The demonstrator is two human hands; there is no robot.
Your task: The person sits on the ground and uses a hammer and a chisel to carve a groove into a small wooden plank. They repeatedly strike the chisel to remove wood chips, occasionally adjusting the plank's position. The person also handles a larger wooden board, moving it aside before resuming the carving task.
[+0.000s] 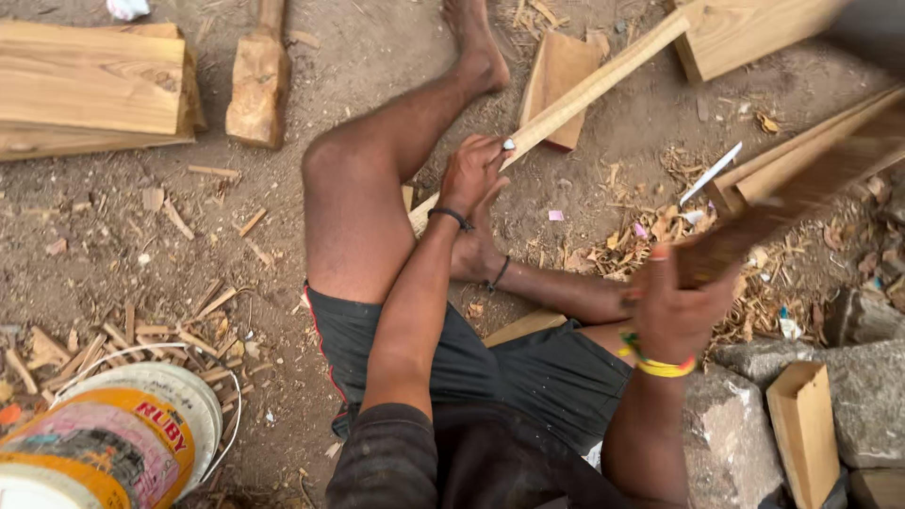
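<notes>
Currently your left hand [471,172] is closed around a long pale wooden strip [589,90], gripping it at the point where it crosses your bent left knee. From that grip the strip runs up and to the right, ending beside a flat board [556,85] on the dirt ground [141,236]. Your right hand [671,306], well to the right of the strip, is clenched on the handle of a dark, motion-blurred tool [792,203]; its kind cannot be told. Wood shavings [650,236] lie between strip and tool. A paint bucket [113,438] sits far left of the strip, a stone block [745,429] below the right hand.
</notes>
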